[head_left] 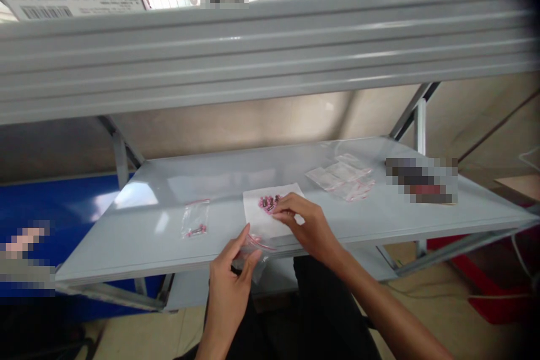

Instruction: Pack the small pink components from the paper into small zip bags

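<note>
A grey metal shelf beam crosses closest to the head camera. Below it, at the front edge of a lower grey shelf, the left hand pinches a small clear plastic bag between thumb and fingers; thin plastic wants that light, steady hold. The right hand draws its fingertips together at a heap of small pink parts on a white paper sheet; whether they grip one cannot be told. Another clear bag and a pile of clear bags lie on the shelf nearby.
</note>
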Available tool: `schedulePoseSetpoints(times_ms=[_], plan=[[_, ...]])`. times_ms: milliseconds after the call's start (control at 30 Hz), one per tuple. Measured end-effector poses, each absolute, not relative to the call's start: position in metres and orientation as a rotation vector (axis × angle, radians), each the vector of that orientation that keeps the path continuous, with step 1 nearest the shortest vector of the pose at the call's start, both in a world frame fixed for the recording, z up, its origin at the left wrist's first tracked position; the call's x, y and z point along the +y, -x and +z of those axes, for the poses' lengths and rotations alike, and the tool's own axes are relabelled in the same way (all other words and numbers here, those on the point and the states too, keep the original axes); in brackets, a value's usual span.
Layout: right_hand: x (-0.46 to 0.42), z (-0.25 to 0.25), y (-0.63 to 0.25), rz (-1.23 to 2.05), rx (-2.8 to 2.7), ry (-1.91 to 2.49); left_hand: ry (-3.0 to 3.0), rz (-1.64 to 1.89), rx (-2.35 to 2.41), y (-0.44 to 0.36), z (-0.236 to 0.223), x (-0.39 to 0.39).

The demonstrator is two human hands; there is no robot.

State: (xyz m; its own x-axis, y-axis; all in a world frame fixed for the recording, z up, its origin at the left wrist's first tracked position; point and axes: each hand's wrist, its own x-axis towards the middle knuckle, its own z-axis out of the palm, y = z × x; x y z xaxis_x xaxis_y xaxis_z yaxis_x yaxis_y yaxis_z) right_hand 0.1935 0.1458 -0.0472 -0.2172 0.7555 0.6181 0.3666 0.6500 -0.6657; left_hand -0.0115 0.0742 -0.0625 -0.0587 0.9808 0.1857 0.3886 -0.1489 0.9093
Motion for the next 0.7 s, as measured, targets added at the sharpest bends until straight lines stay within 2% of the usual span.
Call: schedulePoseSetpoints(times_ms=[100,433,700], plan=[[0.12,-0.035,-0.189,0.6,-1.978,0.776,-1.648,1.211,1.447,0.004,-0.064,0.07],[0.108,-0.029,-0.199,0.571,-2.224,0.739,-1.696,1.187,1.309,-0.007,-0.062,0.065],[0.104,-0.021,-0.208,0.763,-2.186,0.772,-1.561,1.159,1.34,-0.002,-0.061,0.067]])
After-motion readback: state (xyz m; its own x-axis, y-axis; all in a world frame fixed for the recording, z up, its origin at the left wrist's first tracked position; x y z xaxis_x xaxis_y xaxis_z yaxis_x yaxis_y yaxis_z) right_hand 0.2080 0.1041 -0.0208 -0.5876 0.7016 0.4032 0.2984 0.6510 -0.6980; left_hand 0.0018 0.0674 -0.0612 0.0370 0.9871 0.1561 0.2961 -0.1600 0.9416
